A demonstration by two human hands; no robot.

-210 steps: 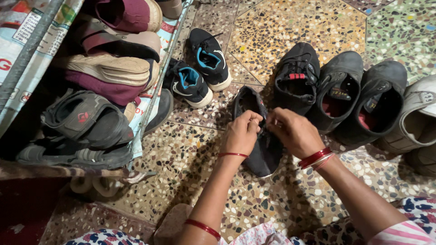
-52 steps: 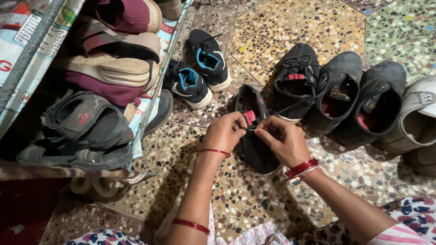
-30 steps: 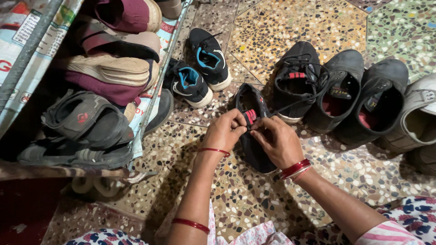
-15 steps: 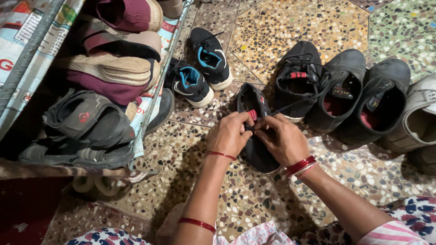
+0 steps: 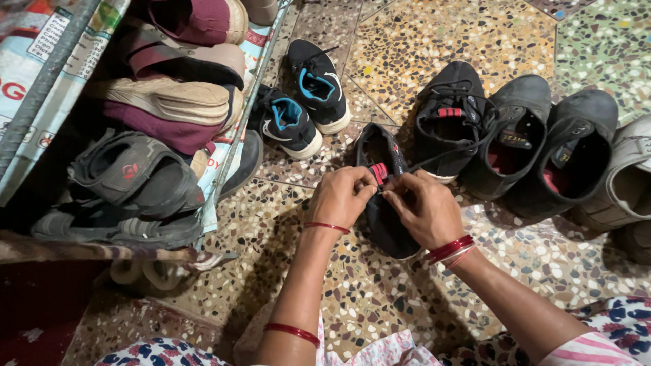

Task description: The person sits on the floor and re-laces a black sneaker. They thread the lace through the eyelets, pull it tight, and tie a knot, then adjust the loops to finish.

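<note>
The black shoe [image 5: 383, 196] lay on the speckled floor [image 5: 380, 298], toe toward the person, just beside its mate [image 5: 449, 115], from which a loose lace [image 5: 451, 150] trailed toward it. It was a canvas lace-up with a red tab at the tongue, and it looked light, soft in the upper and stiffer along the sole; it would likely flex if squeezed at the sides, so the firmer heel or sole edge seemed the better place to grip it, while its thin, limp lace would need a fingertip pinch. Both hands met over its throat. The left hand [image 5: 342, 198] was curled nearly closed, thumb and fingers pinched at the lacing by the red tab, the palm resting on the shoe's left side. The right hand [image 5: 424, 207] was likewise bent in, fingertips pressed together at the same spot; what exactly it gripped, a lace end or the eyelet edge, was too small to tell. Red bangles [image 5: 451, 249] ringed the right wrist. Past the mate stood two worn black slip-ons [image 5: 542, 146] with reddish linings, touching each other, then a grey shoe [image 5: 627, 179] at the frame's edge. Beyond the left hand sat two small black sneakers [image 5: 302, 108] with blue lining, side by side. Further left, a rack [image 5: 241, 122] lined with printed paper held dark sandals [image 5: 129, 183] and stacked maroon and tan footwear [image 5: 169, 88].
</note>
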